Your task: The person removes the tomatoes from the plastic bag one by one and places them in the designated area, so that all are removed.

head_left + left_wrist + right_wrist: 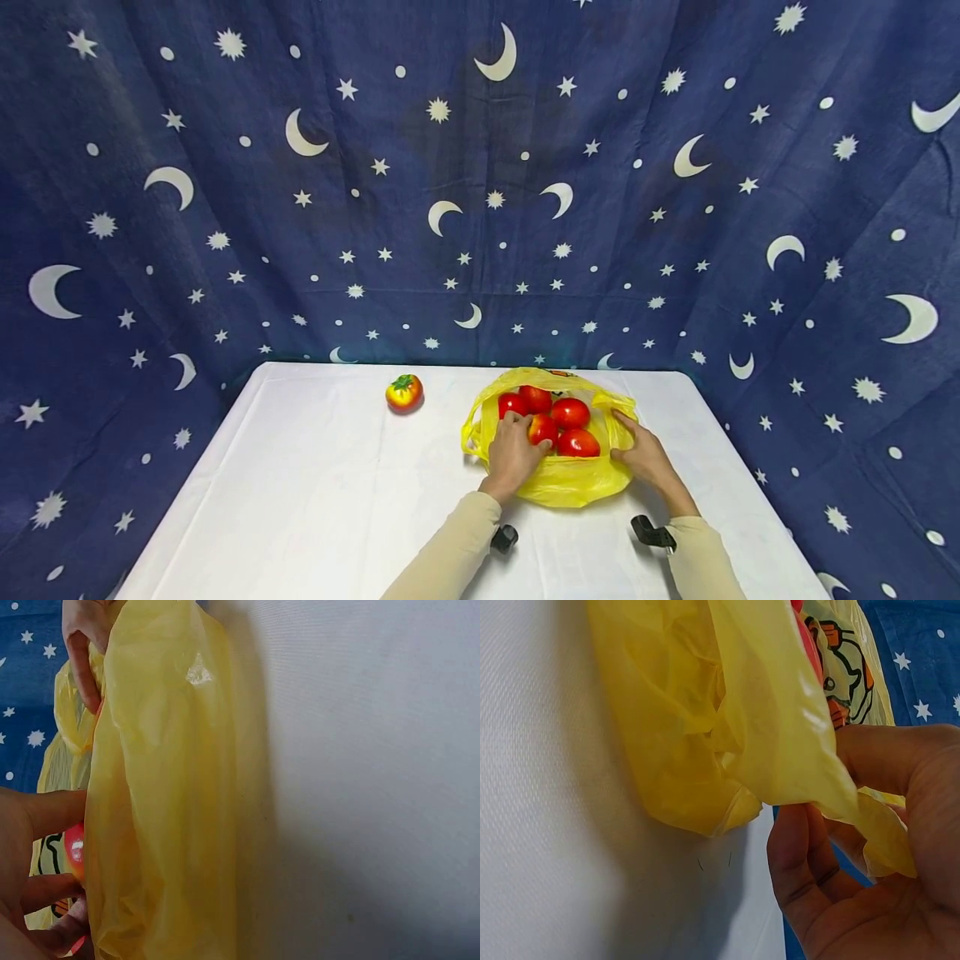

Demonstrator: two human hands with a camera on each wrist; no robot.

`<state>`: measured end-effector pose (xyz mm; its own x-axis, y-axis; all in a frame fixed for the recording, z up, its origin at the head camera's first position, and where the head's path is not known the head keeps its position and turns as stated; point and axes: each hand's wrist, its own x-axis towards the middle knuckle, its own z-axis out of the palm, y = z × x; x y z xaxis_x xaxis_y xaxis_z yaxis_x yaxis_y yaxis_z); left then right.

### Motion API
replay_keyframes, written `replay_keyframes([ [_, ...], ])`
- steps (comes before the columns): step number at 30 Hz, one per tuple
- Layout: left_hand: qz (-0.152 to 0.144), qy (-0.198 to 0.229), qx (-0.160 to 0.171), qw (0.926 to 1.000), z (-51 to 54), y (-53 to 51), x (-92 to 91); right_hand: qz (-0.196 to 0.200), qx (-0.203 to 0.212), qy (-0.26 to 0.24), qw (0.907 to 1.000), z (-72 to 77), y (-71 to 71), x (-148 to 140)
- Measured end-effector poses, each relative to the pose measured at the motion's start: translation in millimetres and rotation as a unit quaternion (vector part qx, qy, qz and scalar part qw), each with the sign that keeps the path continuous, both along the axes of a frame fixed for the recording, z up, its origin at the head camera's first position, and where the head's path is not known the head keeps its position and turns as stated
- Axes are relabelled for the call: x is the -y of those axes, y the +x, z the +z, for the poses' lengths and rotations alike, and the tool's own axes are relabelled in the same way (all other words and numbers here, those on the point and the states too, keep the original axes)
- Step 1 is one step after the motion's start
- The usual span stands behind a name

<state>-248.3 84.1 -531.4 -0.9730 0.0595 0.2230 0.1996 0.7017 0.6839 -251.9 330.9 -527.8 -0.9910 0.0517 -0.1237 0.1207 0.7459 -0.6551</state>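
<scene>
A yellow plastic bag (pixel 570 487) lies open on the table with several red tomatoes (pixel 576 443) inside. My left hand (pixel 513 454) reaches in over the near left rim, its fingers around a red-and-yellow tomato (pixel 542 430). The left wrist view shows part of a tomato (pixel 75 847) between those fingers; the bag's side hides the rest. At the bag's right edge, my right hand (pixel 647 457) holds the rim between thumb and fingers, and a loose flap of the bag (pixel 889 844) hangs within that grip in the right wrist view.
Another red-and-yellow tomato with a green top (pixel 405 392) sits apart, left of the bag near the table's back edge. A white cloth covers the table (pixel 300 500). Behind hangs a dark blue curtain (pixel 480 117) with moons and stars.
</scene>
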Motion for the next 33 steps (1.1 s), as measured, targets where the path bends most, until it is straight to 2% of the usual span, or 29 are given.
replay_keyframes([
  [5,-0.014,0.003,0.008,0.9999,0.5,0.5,2.2,0.0,-0.001,-0.002,1.0,1.1,-0.5,1],
  [12,-0.039,0.016,0.063,0.9971,-1.7,-1.3,3.4,0.005,-0.005,0.005,1.0,-3.0,-1.1,-2],
  [15,-0.052,0.019,0.077,0.9955,-1.9,-1.5,3.9,0.005,-0.007,0.0,1.0,-4.6,-0.6,-3],
  [22,-0.09,0.029,0.071,0.993,-3.5,-1.0,6.6,0.012,-0.026,-0.008,0.9996,-3.7,0.5,-1],
  [28,-0.12,0.07,0.115,0.9836,-7.0,-2.0,9.4,0.008,-0.025,-0.005,0.9996,-3.5,1.0,-2],
  [33,-0.124,0.072,0.118,0.9826,-9.8,-4.0,11.1,0.007,-0.02,-0.001,0.9998,-3.6,0.6,-1],
])
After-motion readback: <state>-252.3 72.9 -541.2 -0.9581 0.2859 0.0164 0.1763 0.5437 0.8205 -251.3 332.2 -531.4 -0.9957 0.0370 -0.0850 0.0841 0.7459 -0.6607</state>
